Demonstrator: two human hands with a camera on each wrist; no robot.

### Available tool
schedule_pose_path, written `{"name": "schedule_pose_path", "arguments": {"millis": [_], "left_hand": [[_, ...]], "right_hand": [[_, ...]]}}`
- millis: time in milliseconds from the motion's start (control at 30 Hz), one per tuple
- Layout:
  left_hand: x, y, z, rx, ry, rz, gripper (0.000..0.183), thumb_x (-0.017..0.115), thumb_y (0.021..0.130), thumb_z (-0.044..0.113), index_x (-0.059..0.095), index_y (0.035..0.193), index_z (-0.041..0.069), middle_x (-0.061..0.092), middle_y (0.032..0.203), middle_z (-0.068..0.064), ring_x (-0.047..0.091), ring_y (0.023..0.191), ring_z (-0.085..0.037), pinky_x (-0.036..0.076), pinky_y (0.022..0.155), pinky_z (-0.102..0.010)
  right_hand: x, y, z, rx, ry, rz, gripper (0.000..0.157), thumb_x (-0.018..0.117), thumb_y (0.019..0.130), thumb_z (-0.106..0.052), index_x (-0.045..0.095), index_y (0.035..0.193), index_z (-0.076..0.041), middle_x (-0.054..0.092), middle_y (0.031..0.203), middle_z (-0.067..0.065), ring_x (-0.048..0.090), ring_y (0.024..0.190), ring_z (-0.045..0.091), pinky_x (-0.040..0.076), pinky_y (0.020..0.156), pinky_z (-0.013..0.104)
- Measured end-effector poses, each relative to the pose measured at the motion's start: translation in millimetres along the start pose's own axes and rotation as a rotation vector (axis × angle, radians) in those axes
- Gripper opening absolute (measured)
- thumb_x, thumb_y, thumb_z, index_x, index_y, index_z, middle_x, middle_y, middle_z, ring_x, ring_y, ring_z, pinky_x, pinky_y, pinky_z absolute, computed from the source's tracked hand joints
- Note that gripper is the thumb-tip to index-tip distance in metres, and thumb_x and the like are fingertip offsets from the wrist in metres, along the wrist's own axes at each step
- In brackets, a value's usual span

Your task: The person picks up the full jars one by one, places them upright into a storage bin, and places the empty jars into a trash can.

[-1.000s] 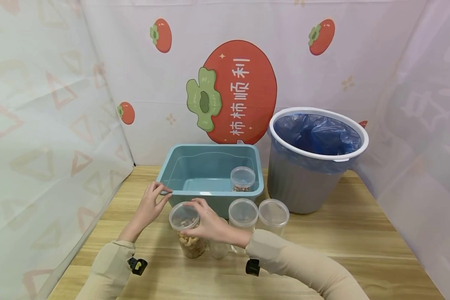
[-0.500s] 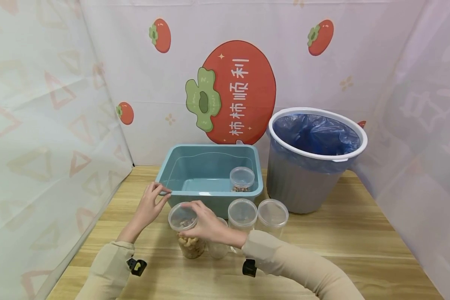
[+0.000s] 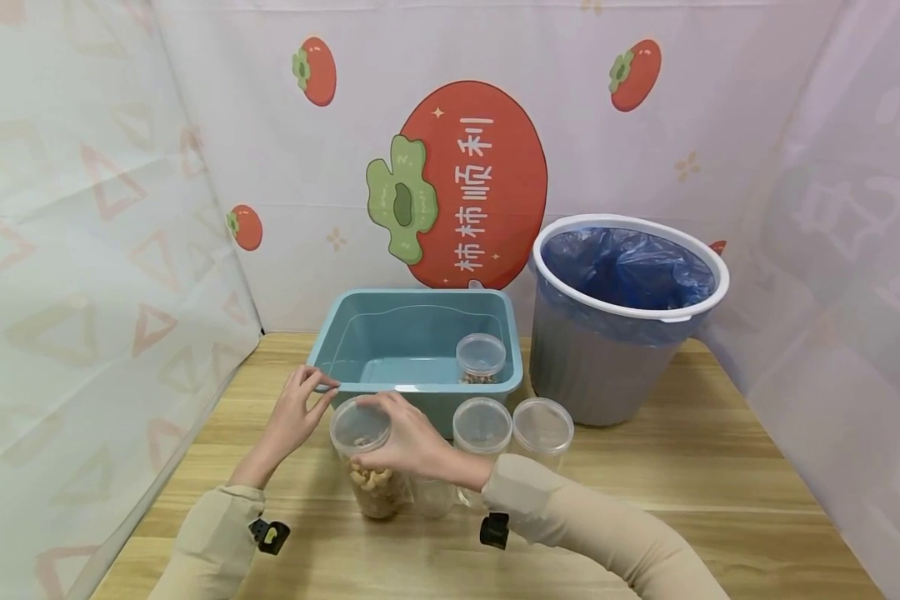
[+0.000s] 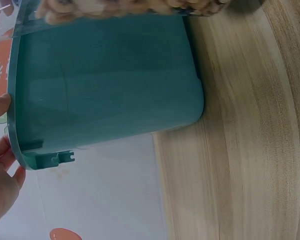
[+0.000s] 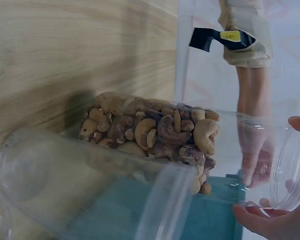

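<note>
My right hand (image 3: 412,442) grips a clear screw-top jar (image 3: 375,492) near its lid, thumb on one side and fingers on the other. Cashews fill its lower part, plainly seen in the right wrist view as pale and dark brown nuts (image 5: 175,132). The jar is upright, just before the blue-green plastic bin (image 3: 420,388). My left hand (image 3: 294,417) pinches the bin's near left rim corner between thumb and fingers. Inside the bin at the right stands another lidded jar (image 3: 482,357) with small brown contents.
To the right of the held jar stand a clear jar (image 3: 433,498) partly behind my right hand, and two taller lidded jars, the middle one (image 3: 482,427) and the right one (image 3: 543,427). A grey trash can (image 3: 607,367) with a blue liner stands at the back right.
The cashew jar and my right hand have risen slightly in the head view. My left hand keeps its hold on the bin's rim. The whole view has drifted a little.
</note>
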State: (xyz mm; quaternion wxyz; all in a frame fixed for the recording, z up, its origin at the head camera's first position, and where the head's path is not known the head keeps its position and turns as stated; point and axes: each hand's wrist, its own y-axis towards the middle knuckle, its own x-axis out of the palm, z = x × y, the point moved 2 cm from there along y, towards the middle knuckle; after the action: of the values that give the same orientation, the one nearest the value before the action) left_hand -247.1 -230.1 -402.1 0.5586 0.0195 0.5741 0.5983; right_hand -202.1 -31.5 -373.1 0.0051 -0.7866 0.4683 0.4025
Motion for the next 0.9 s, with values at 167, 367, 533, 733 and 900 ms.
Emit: {"name": "schedule_pose_path", "arguments": {"millis": [167,367,533,733,900], "left_hand": [[-0.7,1.1,0.0,0.0,-0.001,-0.012,0.017,0.067,0.071,-0.008,0.061,0.082,0.003,0.05,0.087,-0.013,0.045,0.082,-0.029,0.035,0.07,-0.042],[-2.7,0.9,0.3,-0.012,-0.003,-0.016,0.02,0.067,0.07,-0.011,0.06,0.08,0.004,0.05,0.087,-0.014,0.044,0.081,-0.03,0.035,0.069,-0.042],[-3.6,1.3,-0.5,-0.018,0.001,-0.025,0.02,0.067,0.069,-0.01,0.059,0.08,0.004,0.05,0.086,-0.014,0.045,0.082,-0.029,0.035,0.07,-0.042],[-3.8,2.1,-0.4,0.003,-0.01,-0.021,0.019,0.068,0.069,-0.008,0.06,0.08,0.005,0.051,0.084,-0.011,0.047,0.081,-0.028,0.035,0.071,-0.039],[-2.5,1.6,-0.8,0.011,-0.017,-0.016,0.019,0.068,0.069,-0.009,0.061,0.081,0.005,0.051,0.084,-0.01,0.047,0.081,-0.026,0.035,0.071,-0.038]], "right_hand": [[-13.5,5,-9,0.014,-0.005,0.037,0.062,0.077,0.066,-0.027,0.051,0.119,-0.01,0.052,0.111,0.005,0.052,0.092,0.013,0.043,0.074,0.02],[-27.6,10,-18,0.03,-0.007,0.079,0.061,0.077,0.065,-0.027,0.052,0.119,-0.012,0.053,0.112,0.007,0.053,0.093,0.015,0.044,0.071,0.021],[-43.3,15,-26,0.062,0.008,0.095,0.06,0.076,0.067,-0.026,0.051,0.12,-0.013,0.052,0.111,0.007,0.053,0.095,0.018,0.044,0.069,0.022],[-65.8,23,-35,0.089,0.031,0.087,0.058,0.075,0.069,-0.026,0.051,0.121,-0.014,0.052,0.112,0.006,0.053,0.097,0.018,0.045,0.069,0.024],[-86.9,30,-47,0.115,0.027,0.076,0.058,0.073,0.07,-0.031,0.051,0.121,-0.015,0.052,0.116,0.004,0.051,0.1,0.015,0.044,0.076,0.03]]}}
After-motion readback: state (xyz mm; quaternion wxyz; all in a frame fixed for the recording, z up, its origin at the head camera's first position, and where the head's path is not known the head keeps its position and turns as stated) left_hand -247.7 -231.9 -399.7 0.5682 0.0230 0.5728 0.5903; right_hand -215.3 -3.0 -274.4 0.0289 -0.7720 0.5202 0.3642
